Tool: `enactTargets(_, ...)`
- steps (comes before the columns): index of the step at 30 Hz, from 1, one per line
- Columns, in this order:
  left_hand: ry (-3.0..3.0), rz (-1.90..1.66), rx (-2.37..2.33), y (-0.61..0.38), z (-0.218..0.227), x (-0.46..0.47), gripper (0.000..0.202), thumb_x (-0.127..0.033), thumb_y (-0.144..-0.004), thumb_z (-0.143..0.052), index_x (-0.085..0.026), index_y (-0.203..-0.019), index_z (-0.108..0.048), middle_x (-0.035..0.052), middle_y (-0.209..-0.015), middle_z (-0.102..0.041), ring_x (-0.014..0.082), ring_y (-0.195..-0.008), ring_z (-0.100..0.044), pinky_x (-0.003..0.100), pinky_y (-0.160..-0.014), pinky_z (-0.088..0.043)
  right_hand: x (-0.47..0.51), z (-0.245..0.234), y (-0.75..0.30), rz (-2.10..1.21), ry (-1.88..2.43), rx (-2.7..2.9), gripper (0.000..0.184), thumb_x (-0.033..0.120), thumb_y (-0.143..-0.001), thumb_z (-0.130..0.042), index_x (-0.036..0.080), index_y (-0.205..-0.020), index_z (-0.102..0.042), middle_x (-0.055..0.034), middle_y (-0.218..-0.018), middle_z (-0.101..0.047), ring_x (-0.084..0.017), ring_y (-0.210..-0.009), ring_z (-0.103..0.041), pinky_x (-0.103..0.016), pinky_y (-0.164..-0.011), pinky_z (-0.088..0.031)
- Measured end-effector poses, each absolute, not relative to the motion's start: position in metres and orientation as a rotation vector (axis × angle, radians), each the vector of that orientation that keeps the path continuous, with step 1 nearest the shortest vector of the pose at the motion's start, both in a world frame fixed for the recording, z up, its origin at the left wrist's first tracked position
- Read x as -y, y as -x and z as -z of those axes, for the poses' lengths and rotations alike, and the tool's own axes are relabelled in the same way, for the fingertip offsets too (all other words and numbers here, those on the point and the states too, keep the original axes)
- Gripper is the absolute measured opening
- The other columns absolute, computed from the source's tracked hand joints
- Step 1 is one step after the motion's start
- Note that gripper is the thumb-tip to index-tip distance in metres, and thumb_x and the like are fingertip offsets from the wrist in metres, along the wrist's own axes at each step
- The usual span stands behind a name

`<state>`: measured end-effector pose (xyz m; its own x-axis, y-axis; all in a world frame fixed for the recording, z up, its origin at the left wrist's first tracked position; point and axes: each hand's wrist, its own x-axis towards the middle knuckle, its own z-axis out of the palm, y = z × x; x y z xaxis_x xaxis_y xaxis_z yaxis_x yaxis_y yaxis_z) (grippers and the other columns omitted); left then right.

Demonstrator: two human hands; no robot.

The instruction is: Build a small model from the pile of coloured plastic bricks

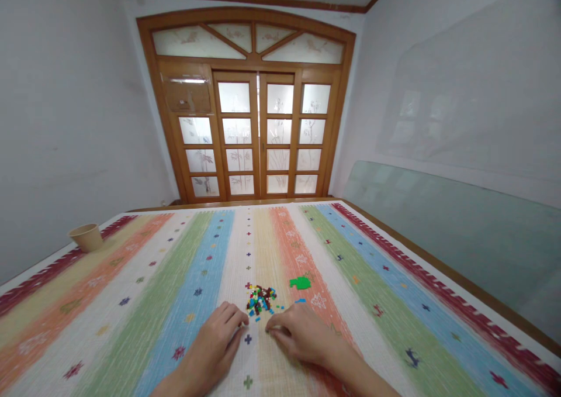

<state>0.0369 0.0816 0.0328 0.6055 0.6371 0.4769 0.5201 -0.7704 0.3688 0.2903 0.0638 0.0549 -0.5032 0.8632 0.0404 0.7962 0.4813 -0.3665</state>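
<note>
A small heap of tiny coloured building pieces (261, 299) lies on the striped cloth (175, 280) near the front middle. A flat green piece (300, 282) rests just to the right of the heap. My left hand (217, 341) lies knuckles up on the cloth, its curled fingertips at the heap's lower left edge. My right hand (297, 334) sits beside it, fingers pinched together near the heap's lower right, with a small blue piece (300, 300) just beyond it. What the fingers hold is too small to make out.
A tan paper cup (86, 237) lies tilted at the far left edge of the table. A glass sheet (460, 233) leans against the right wall. Wooden doors with frosted panes (256, 140) stand behind the table.
</note>
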Motion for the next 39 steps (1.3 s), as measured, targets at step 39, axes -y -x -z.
enactTargets(39, -2.656, -0.918, -0.953, -0.037, -0.034, -0.083, 0.017, -0.011, -0.101, -0.05, -0.024, -0.099, -0.06, 0.0045, -0.094, -0.068, 0.0228, -0.088, -0.066, 0.031, -0.077, -0.052, -0.074, -0.061, -0.303, -0.532, 1.516, 2.342, 0.023, 0.018, -0.088, -0.064, 0.025, -0.099, -0.083, -0.0037, -0.083, -0.081, -0.018, -0.08, -0.073, -0.025, -0.076, -0.043)
